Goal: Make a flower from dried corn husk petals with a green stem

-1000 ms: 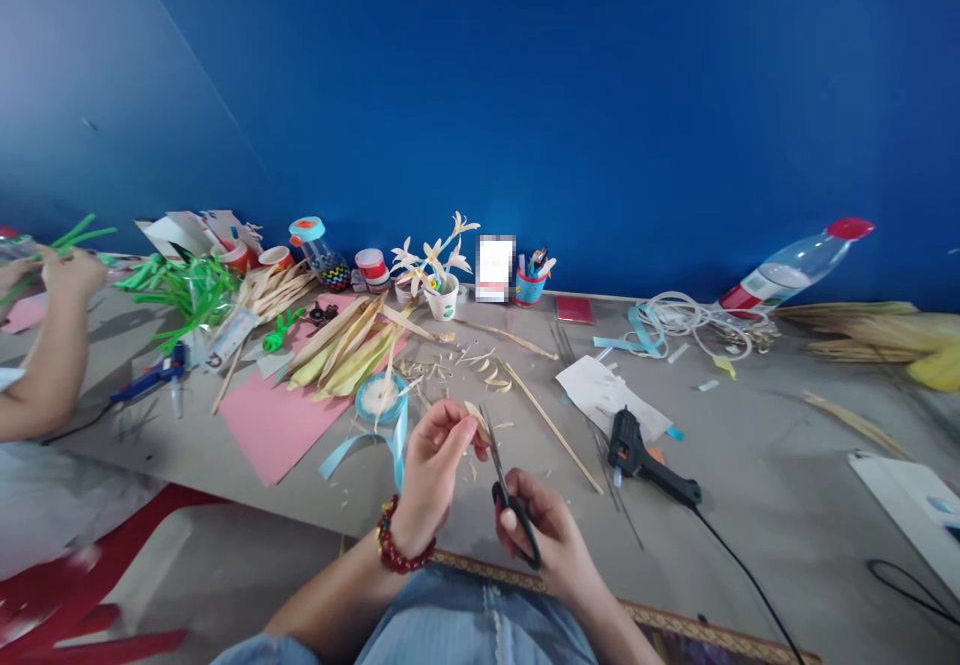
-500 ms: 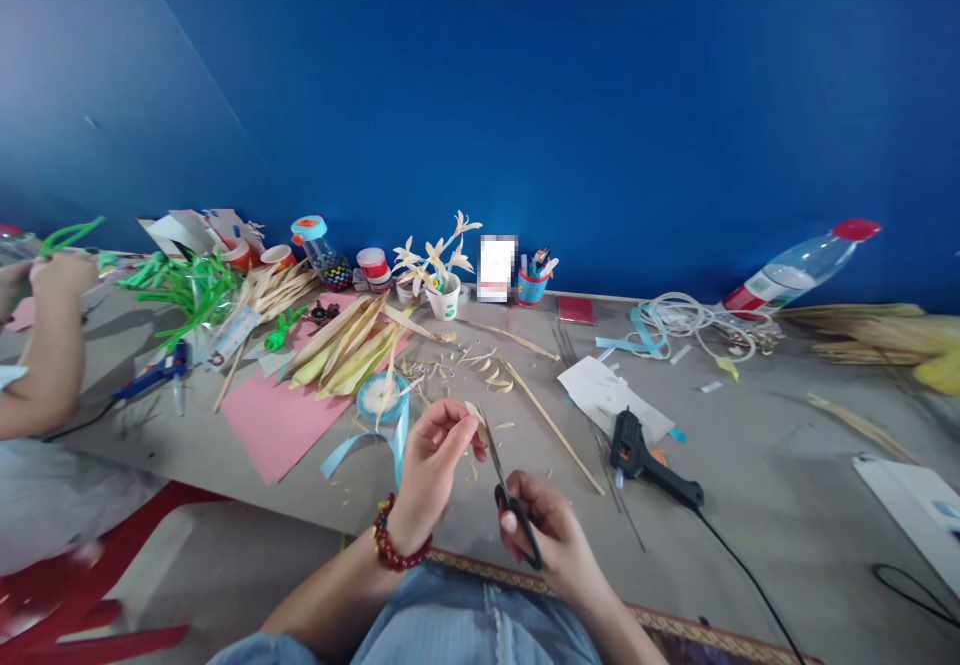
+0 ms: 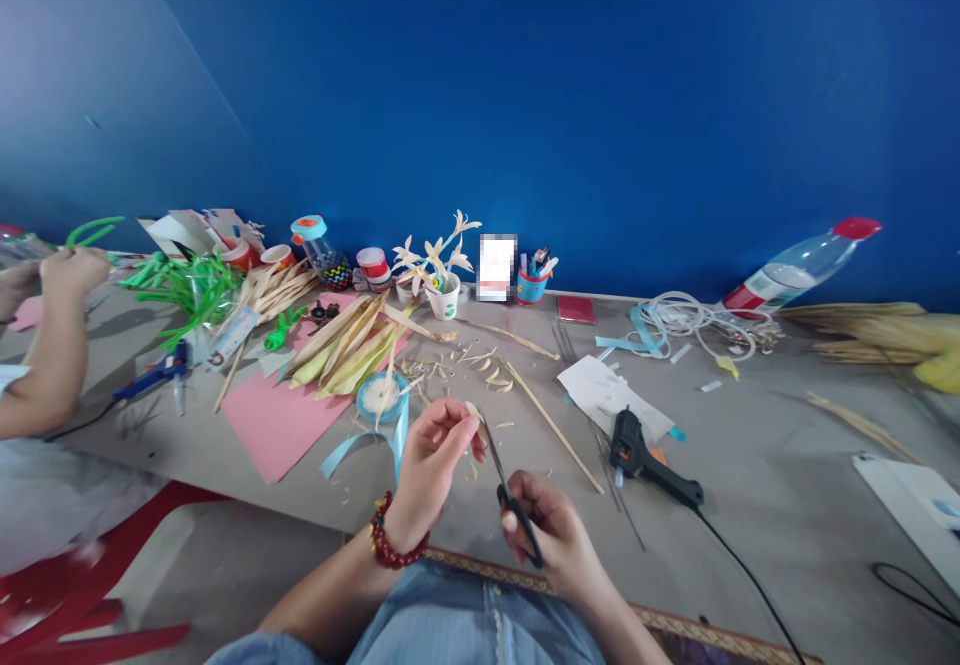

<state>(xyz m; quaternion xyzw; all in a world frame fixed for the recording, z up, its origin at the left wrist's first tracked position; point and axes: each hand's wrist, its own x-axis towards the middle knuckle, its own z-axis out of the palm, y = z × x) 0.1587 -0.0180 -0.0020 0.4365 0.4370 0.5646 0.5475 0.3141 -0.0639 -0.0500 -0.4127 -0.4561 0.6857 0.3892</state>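
Pinched in the fingers of my left hand (image 3: 441,460) is a small pale piece of corn husk (image 3: 475,413). My right hand (image 3: 551,525) grips black-handled scissors (image 3: 517,523), whose blades point up and away, right beside the husk piece. Whether the blades touch it I cannot tell. Curled husk trimmings (image 3: 496,380) lie on the grey table beyond my hands. A blue ribbon roll (image 3: 381,397) sits to the left of them, and a thin dry stalk (image 3: 555,430) lies to the right.
A black glue gun (image 3: 651,460) with its cord lies to the right, near white paper (image 3: 600,393). Husk leaves (image 3: 337,355) rest on pink paper (image 3: 277,425). Husk flowers stand in a white cup (image 3: 444,300) at the back. Far left, another person's hand (image 3: 73,270) holds green pipe cleaners (image 3: 94,230).
My two hands, the husk piece and the scissors stay almost still. The other person's hand at the far left has moved slightly right with the green pipe cleaners.
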